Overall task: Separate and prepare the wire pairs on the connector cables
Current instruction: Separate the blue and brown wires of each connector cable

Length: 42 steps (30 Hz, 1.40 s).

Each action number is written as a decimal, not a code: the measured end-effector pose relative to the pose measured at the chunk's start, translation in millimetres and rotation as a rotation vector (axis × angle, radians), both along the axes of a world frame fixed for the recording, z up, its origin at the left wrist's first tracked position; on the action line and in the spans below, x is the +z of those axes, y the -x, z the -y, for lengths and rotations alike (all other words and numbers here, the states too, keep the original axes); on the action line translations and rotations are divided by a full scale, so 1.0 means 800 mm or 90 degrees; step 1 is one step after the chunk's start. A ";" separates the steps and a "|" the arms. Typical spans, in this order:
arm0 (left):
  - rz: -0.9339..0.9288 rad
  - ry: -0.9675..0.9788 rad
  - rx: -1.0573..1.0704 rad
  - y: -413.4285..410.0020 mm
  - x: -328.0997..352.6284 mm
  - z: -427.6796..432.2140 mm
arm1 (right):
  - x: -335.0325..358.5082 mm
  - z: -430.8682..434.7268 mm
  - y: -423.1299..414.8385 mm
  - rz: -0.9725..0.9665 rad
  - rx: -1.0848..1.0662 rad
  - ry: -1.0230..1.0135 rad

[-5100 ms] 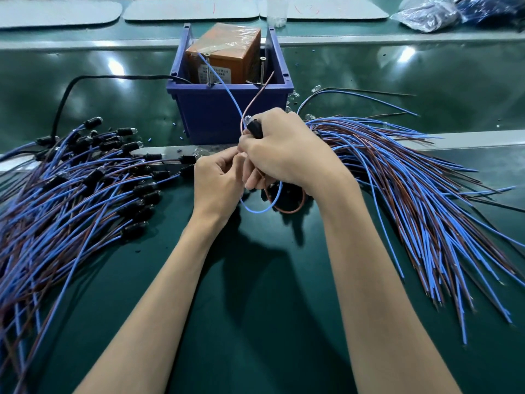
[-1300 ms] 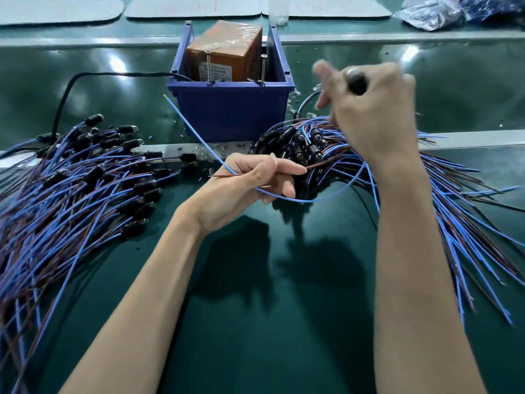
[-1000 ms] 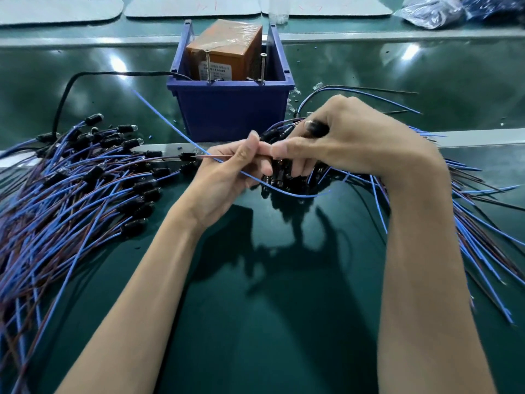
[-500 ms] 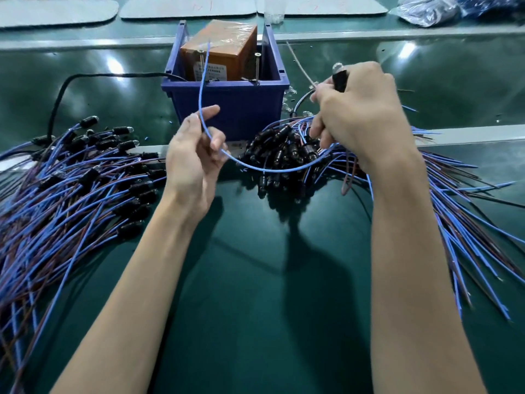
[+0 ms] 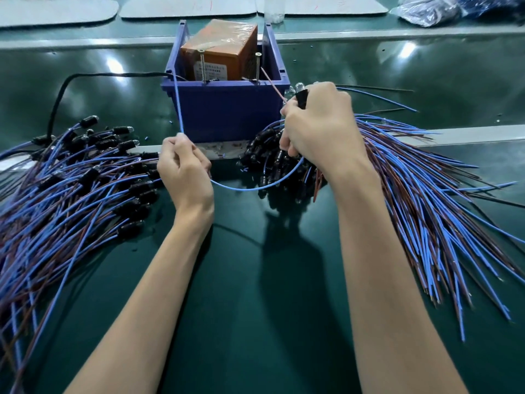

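Head view: the connector (image 5: 301, 97) sits in my right hand (image 5: 319, 132), fingers curled tight round it, so its 2 wires can spread. My left hand (image 5: 184, 169) closes round the blue wire (image 5: 250, 187), holding it apart from the brown wire (image 5: 271, 82) rising beside my right fist, to split the pair.

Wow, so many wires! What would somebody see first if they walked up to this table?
Two big heaps of blue and brown wires fan out, a left pile and a right pile, on the green table. Between them the left hand holds one blue wire and the right hand grips a black connector. Behind stands a blue bin holding an orange box.
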<state>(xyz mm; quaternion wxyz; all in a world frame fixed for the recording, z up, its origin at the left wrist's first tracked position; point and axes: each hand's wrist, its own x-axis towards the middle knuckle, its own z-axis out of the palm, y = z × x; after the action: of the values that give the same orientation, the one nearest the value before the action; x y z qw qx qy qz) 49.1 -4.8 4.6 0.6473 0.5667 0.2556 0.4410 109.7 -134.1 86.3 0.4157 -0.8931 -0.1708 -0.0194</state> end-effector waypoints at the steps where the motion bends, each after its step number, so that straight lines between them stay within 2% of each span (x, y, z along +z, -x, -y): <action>1: -0.023 -0.007 -0.010 -0.001 -0.003 -0.001 | 0.000 0.000 0.000 0.001 -0.001 0.000; 4: -0.054 -0.039 -0.059 -0.003 -0.006 -0.001 | 0.000 0.000 -0.001 0.003 -0.002 -0.001; 13: -0.006 -0.073 -0.181 0.003 -0.005 0.002 | 0.003 0.004 0.000 -0.006 0.062 -0.005; 26: 0.016 -0.106 -0.221 0.005 -0.007 0.003 | 0.013 0.005 0.010 -0.007 0.135 0.000; 42: 0.052 -0.039 -0.229 0.004 0.001 0.007 | 0.014 0.007 0.010 0.021 0.185 0.039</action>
<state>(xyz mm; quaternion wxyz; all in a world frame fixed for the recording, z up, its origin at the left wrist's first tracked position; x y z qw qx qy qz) 46.2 -10.8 5.2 0.7079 0.6044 0.1100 0.3485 101.3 -139.8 97.9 0.3839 -0.8707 -0.3058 0.0315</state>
